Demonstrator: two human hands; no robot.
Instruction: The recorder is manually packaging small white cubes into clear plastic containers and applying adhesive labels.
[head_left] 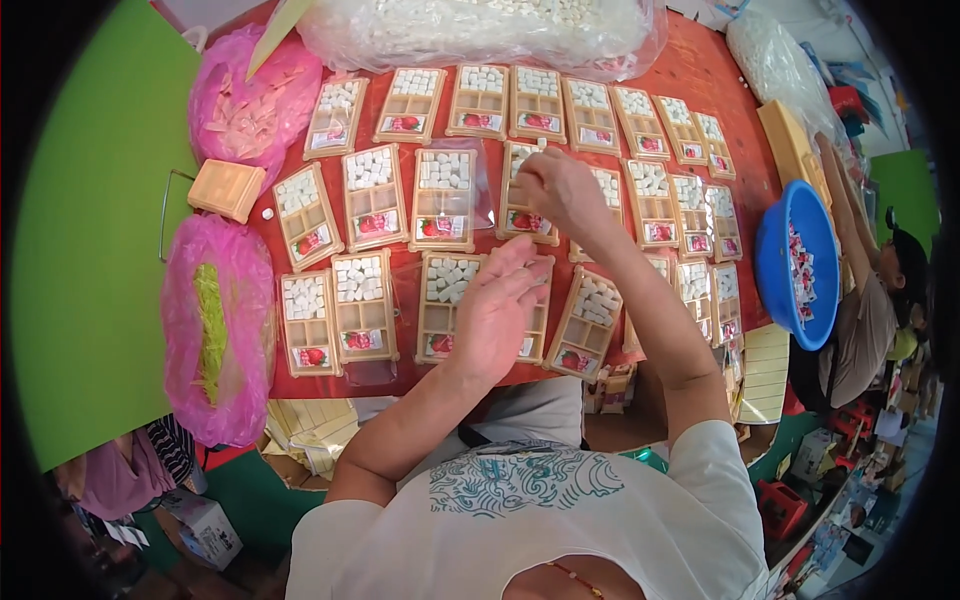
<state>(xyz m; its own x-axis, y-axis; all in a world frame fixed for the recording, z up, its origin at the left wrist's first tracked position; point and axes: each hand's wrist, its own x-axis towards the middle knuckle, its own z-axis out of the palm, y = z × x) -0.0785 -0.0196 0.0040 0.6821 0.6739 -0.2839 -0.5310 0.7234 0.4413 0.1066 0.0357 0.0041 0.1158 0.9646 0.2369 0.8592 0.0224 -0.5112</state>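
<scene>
Rows of shallow beige compartment trays (pixel 447 203) lie on a red table (pixel 700 65). Small white blocks (pixel 368 168) fill the upper section of each, and a small packet with a strawberry picture (pixel 376 222) sits in a lower compartment. My left hand (pixel 498 318) hovers palm-up and open, fingers stretched, over the front-row trays, partly hiding two of them. Farther off, my right hand (pixel 568 190) is closed, fingers bent down over a middle-row tray (pixel 526 226); whatever its fingertips hold is hidden. A single white block (pixel 541 143) shows just above that hand.
A large clear bag of white blocks (pixel 480 30) lies along the far edge. Pink bags with pink pieces (pixel 255 110) and green strips (pixel 208 330) stand left, beside stacked beige trays (pixel 227 190). A blue basin (pixel 800 265) of packets is right, near another person (pixel 865 320).
</scene>
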